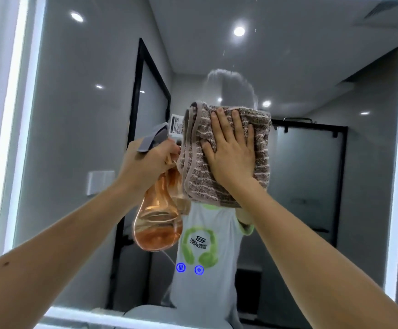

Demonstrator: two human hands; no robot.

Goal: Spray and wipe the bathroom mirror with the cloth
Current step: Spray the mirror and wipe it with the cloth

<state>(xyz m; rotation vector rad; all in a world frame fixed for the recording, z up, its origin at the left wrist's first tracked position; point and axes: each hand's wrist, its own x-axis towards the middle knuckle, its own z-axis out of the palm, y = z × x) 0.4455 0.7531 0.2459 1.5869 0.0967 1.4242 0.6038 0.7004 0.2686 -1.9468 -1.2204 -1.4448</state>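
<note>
two hands are up at the mirror [74, 129], but only the right hand [231, 153] works on it: its fingers [237, 124] lie straight and slightly spread, palm flat, pressing the folded brown striped cloth [262, 148] against the glass near the middle. the cloth hangs with its longer side running up and down, and the fingertips point upward, almost reaching its top edge. straight above that edge sits a cloudy arc of wet spray [228, 77], with a few droplets higher up, so the patch to be wiped lies up from the fingers, in line with the way they point. the left hand [145, 162] is curled round the neck of the orange spray bottle [157, 224], just beside the cloth's left edge, with the bottle's body hanging down and tilted; it looks to be out of the wiping path. by my judgement the next stroke calls for an upward push by the right hand
</note>
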